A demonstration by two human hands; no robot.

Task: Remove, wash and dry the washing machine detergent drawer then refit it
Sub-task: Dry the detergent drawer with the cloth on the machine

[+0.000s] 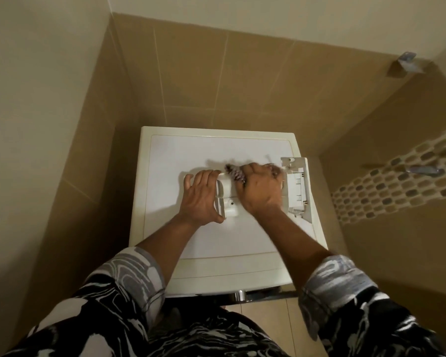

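White plastic detergent drawer (227,199) is lying on top of the cream washing machine (191,269). Left hand (200,195) fingers clamp its left end, right hand (262,190) fingers bunch a blurry purple patterned cloth (235,173) against it.

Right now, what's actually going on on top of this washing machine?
A person is drying the detergent drawer, which lies on the washing machine top. The left hand steadies the drawer's left end, while the right hand rubs a patterned cloth over it; the right hand is blurred. The drawer's front panel points right. It is not yet refitted.
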